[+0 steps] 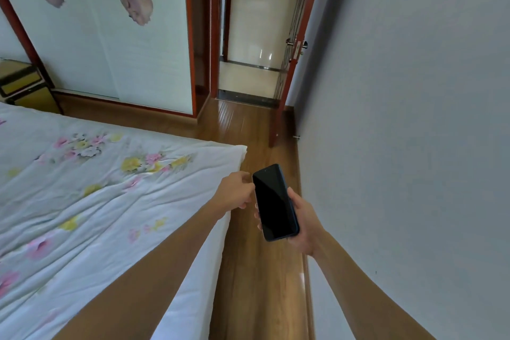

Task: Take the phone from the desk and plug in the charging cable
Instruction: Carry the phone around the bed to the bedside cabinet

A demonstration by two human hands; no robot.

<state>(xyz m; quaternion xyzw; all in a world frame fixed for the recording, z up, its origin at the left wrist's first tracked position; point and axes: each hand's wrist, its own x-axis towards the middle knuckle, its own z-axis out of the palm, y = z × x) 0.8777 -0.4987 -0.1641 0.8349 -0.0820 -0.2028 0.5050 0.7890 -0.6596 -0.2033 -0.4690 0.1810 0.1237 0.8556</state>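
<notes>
Black glass fills the face of the phone (276,203), which I hold in my right hand (305,225): palm along its right edge and lower corner, thumb on that edge, fingertips curling round from behind on the left edge. So the phone is off the worktop and in my grip, over the wooden floor (256,284) in the narrow strip between the bed (110,188) and the grey wall (414,146).

My left hand (237,190) is just beside the phone's upper left edge, fingers loosely curled and about touching it. I cannot tell whether it pinches anything; no cable or plug shows in it.

What counts for the plugging is the phone's long axis. It runs away from me, tipped a little leftward at the far end, so the near short end sits low in my right palm. If the charging port is at that near end, as I judge likely, it is partly covered by my own hand and faces back toward me. My right hand carries the phone, so my left is the free one to bring a plug.

No charging cable is in sight anywhere, not on the bed, floor or wall. Beyond lie a sliding wardrobe (110,36) and an open doorway (254,50). I reckon I must find the cable first.
</notes>
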